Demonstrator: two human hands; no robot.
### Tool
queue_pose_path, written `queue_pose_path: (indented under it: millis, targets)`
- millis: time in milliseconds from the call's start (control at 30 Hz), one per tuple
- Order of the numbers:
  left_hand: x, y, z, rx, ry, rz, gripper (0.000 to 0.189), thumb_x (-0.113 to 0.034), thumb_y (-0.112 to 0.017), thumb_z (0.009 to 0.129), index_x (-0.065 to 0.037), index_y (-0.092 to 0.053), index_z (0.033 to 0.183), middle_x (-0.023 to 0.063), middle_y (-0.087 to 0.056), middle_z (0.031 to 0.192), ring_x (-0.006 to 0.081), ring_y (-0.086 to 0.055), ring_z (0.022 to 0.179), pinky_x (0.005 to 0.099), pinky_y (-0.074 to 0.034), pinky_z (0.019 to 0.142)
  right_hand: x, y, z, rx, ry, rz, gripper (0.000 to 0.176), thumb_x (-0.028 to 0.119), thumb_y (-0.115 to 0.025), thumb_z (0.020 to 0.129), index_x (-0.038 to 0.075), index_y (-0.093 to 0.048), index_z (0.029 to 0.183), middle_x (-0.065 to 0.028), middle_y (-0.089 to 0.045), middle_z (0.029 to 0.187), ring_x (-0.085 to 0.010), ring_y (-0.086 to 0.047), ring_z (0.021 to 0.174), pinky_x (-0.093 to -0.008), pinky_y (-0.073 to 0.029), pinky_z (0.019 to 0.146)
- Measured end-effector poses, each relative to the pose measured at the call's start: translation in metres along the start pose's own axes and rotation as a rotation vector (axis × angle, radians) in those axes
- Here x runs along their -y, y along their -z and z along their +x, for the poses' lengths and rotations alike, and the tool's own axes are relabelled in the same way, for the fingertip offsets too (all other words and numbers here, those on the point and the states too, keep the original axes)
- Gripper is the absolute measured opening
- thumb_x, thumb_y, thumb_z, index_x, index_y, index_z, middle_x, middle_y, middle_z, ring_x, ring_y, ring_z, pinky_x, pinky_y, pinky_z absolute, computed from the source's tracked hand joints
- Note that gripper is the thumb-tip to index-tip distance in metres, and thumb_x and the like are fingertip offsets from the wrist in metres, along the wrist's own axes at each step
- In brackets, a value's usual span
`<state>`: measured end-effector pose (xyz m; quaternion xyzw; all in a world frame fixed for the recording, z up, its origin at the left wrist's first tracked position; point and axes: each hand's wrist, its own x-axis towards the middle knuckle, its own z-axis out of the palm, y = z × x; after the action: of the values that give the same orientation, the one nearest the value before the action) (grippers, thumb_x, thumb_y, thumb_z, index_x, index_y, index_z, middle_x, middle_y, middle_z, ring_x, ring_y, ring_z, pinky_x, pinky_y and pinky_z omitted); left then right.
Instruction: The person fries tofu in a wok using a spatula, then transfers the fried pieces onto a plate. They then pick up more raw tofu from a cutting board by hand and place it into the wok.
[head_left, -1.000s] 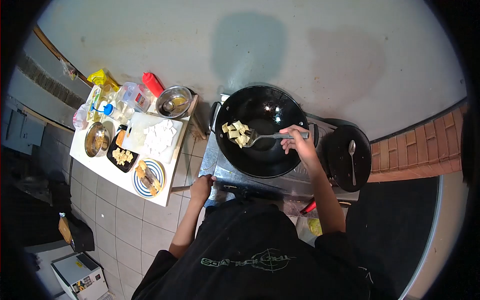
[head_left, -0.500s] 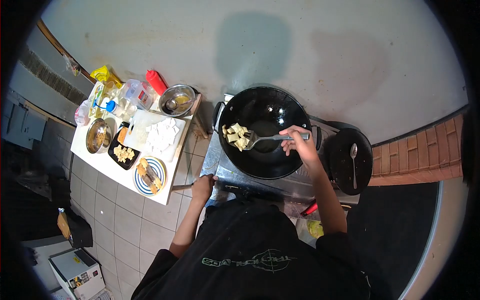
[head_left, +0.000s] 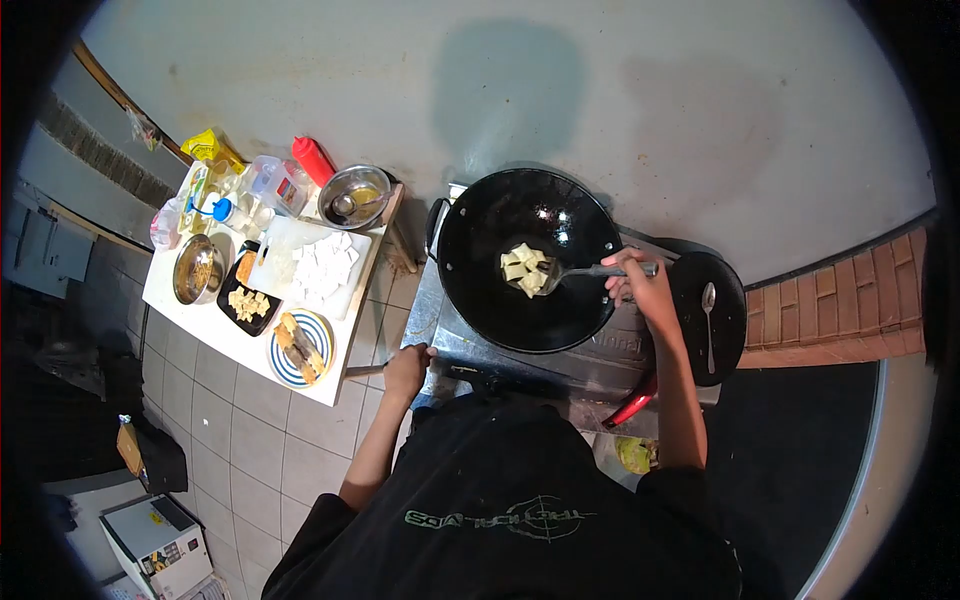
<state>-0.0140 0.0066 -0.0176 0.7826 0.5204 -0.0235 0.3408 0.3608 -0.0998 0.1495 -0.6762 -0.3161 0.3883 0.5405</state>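
Grey wall, tiled floor; white counter (head_left: 235,345) on the left, crowded with bowls and plates; steel stove (head_left: 520,365) carries black wok (head_left: 480,290); right hand (head_left: 637,280) clenched on spatula (head_left: 585,271), pale cubes (head_left: 525,268) on its blade over wok; left hand (head_left: 405,368) at stove edge, grip unclear.

Bright and even, lit from above. Soft, wide shadow on the grey wall (head_left: 300,70) in the upper middle of the frame, with a fainter one to its right. Small white glints inside the black wok (head_left: 480,225) and along the metal spatula (head_left: 585,271). White cutting board (head_left: 275,265) at the left nearly washed out. Black shirt (head_left: 500,470) at the bottom almost without detail. Strong fisheye bending, black corners, softer focus toward the rim.
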Motion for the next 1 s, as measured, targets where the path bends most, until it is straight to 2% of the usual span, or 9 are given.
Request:
queue_pose_path:
  millis: [100, 333, 633, 700, 767, 933, 1000]
  targets:
    - [-0.002, 0.001, -0.001, -0.004, 0.006, 0.01, 0.036, -0.039, -0.049, 0.096, -0.008, -0.065, 0.091, 0.0198, -0.066, 0.089, 0.041, -0.064, 0.086, 0.0523, -0.049, 0.071, 0.006, 0.009, 0.002, -0.063, 0.003, -0.094, 0.027, 0.018, -0.05, 0.094, -0.003, -0.067, 0.092, -0.0134, -0.061, 0.065, -0.0141, -0.058, 0.048, -0.0253, -0.047, 0.043]
    - [0.005, -0.004, 0.002, -0.002, -0.018, 0.004, 0.036, -0.04, -0.048, 0.096, -0.009, -0.066, 0.094, 0.0187, -0.067, 0.089, 0.0415, -0.064, 0.086, 0.0529, -0.049, 0.071, 0.023, 0.024, 0.012, -0.029, -0.047, -0.241, 0.025, 0.017, -0.051, 0.092, -0.002, -0.067, 0.087, -0.0099, -0.061, 0.062, -0.0129, -0.057, 0.048, -0.0253, -0.046, 0.041]
    - [0.002, -0.001, 0.001, 0.012, -0.009, 0.039, 0.036, -0.042, -0.047, 0.096, -0.01, -0.066, 0.096, 0.019, -0.066, 0.093, 0.0409, -0.064, 0.088, 0.0525, -0.05, 0.072, 0.027, -0.004, 0.02, 0.022, -0.048, -0.379, 0.022, 0.013, -0.05, 0.087, 0.0, -0.067, 0.087, -0.0082, -0.059, 0.062, -0.0121, -0.055, 0.047, -0.0252, -0.044, 0.042]
    - [0.007, -0.005, 0.003, 0.013, -0.015, 0.04, 0.037, -0.042, -0.047, 0.096, -0.01, -0.065, 0.096, 0.019, -0.067, 0.093, 0.0407, -0.064, 0.088, 0.0528, -0.05, 0.071, 0.019, -0.005, 0.024, 0.045, -0.033, -0.341, 0.022, 0.013, -0.05, 0.087, 0.0, -0.067, 0.087, -0.0082, -0.059, 0.062, -0.0119, -0.056, 0.048, -0.0252, -0.044, 0.042]
    - [0.006, -0.007, 0.002, -0.047, -0.03, 0.015, 0.041, -0.041, -0.045, 0.097, -0.007, -0.063, 0.084, 0.0147, -0.068, 0.08, 0.0378, -0.065, 0.083, 0.0496, -0.048, 0.071, 0.014, -0.007, 0.026, 0.065, -0.018, -0.307, 0.022, 0.013, -0.049, 0.087, 0.0, -0.067, 0.087, -0.0082, -0.059, 0.063, -0.0117, -0.056, 0.048, -0.0253, -0.044, 0.042]
    - [0.004, -0.005, 0.003, -0.037, -0.01, 0.027, 0.041, -0.042, -0.046, 0.096, -0.007, -0.064, 0.084, 0.0147, -0.068, 0.081, 0.0374, -0.065, 0.082, 0.0498, -0.048, 0.07, -0.01, -0.014, 0.033, 0.092, 0.07, -0.206, 0.024, 0.013, -0.048, 0.093, -0.002, -0.066, 0.087, -0.0081, -0.06, 0.065, -0.0115, -0.057, 0.05, -0.0242, -0.045, 0.043]
    - [0.005, -0.003, 0.002, 0.012, -0.019, -0.005, 0.035, -0.039, -0.049, 0.095, -0.009, -0.065, 0.092, 0.0195, -0.066, 0.087, 0.0411, -0.064, 0.086, 0.0528, -0.05, 0.071, -0.021, -0.019, 0.034, 0.088, 0.055, -0.126, 0.025, 0.014, -0.047, 0.095, -0.002, -0.066, 0.088, -0.0083, -0.06, 0.066, -0.0114, -0.057, 0.051, -0.0239, -0.046, 0.044]
